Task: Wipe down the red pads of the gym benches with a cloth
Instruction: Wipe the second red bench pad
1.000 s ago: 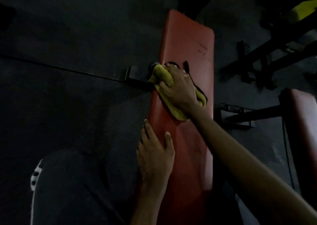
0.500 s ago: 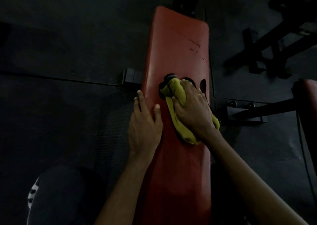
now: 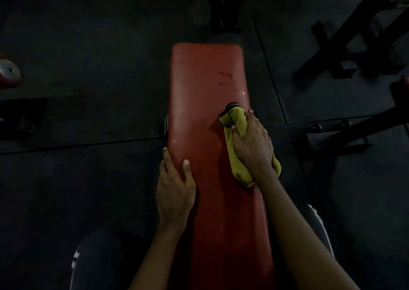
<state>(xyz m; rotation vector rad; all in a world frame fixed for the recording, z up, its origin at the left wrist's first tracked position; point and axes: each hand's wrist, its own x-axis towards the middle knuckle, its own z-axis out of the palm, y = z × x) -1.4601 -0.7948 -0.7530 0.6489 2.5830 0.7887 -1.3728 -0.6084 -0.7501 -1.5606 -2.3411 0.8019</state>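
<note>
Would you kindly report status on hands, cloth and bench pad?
Right hand grips crumpled yellow cloth, pressed on long red bench pad, right edge. Left hand rests on pad's left edge. No obstruction visible.

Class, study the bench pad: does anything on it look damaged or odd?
Dark scuff marks streak the red pad toward its far right, beyond the yellow cloth under the right hand; wear or dirt, unclear.
</note>
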